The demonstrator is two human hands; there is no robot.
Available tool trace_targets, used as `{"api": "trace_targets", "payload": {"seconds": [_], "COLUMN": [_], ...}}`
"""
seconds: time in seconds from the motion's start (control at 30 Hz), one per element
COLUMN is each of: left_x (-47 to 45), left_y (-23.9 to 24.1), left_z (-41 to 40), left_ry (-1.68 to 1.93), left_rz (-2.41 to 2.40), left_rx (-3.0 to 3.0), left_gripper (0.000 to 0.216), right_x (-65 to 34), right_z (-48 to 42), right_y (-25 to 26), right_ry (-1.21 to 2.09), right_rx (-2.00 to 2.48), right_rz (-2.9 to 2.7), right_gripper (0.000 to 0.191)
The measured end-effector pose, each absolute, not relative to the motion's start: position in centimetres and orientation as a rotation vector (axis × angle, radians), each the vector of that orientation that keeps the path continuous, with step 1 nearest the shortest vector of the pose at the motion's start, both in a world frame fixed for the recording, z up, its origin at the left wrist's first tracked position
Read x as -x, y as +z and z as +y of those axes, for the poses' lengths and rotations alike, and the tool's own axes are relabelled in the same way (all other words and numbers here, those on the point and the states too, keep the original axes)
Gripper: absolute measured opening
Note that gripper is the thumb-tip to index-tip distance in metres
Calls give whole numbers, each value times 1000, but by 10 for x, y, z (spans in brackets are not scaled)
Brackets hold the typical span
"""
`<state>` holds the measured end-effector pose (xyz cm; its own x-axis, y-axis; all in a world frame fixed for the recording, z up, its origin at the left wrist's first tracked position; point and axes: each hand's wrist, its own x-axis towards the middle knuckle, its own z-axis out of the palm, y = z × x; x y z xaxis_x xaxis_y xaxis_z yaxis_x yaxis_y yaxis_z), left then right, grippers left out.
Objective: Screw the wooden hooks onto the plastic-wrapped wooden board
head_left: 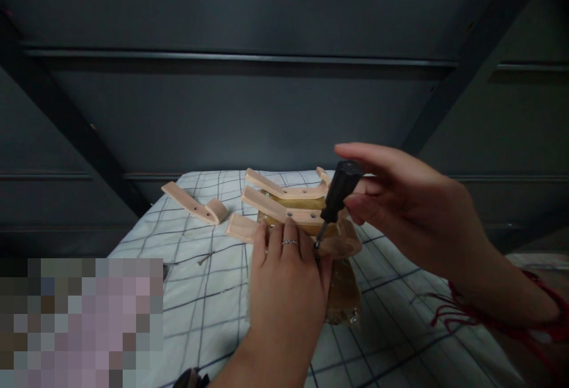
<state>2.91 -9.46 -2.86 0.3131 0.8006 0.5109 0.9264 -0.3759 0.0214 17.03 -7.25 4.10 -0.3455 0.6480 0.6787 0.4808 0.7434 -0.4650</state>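
Note:
My right hand (400, 216) grips a black-handled screwdriver (340, 189) between thumb and fingers, its index finger stretched out past the handle top. The shaft slants down to a screw hole in a pale wooden hook (342, 247). My left hand (288, 275), with a ring on one finger, holds that hook down against a brown board (344, 296) in clear plastic wrap. The hook's middle is hidden under the fingers. Behind it lie a second wooden hook (280, 205), with two holes in view, and a third wooden hook (284, 188) farther back.
Off to the left, a separate wooden hook (195, 207) with a curled end lies on the checked cloth (191, 281). A small screw-like piece (205, 257) is near it. A dark panelled wall (249, 115) rises behind the table. Pixelation covers the lower left corner.

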Motion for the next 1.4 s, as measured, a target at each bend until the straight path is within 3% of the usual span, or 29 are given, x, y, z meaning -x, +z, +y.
{"api": "trace_targets", "payload": {"seconds": [0.27,0.6,0.7,0.87,1.27,1.4], "left_x": [-29,-29,-27,-29,-29,-30], "left_y": [-30,-30,-31,-30,-27,-27], "left_z": [-94,-94,-94,-95,-96,-96], "left_ry": [-697,-703,-717,-704,-667,-649], "left_rz": [-1531,-1517,-1516,-1543,-1567,-1575], "left_rx": [2286,2290,2273,2291,2321,2317], "left_gripper": [38,35,35,36,35,36], "right_x": [-172,-168,-170,-168,-161,-161], "right_z": [-72,-70,-69,-72,-71,-70], "right_y": [37,37,37,40,32,29], "right_ry": [384,673,608,507,548,472], "right_rx": [857,806,818,834,835,751], "right_rz": [-1967,-1812,-1822,-1843,-1760,-1795], "right_gripper": [14,23,32,20,26,39]}}
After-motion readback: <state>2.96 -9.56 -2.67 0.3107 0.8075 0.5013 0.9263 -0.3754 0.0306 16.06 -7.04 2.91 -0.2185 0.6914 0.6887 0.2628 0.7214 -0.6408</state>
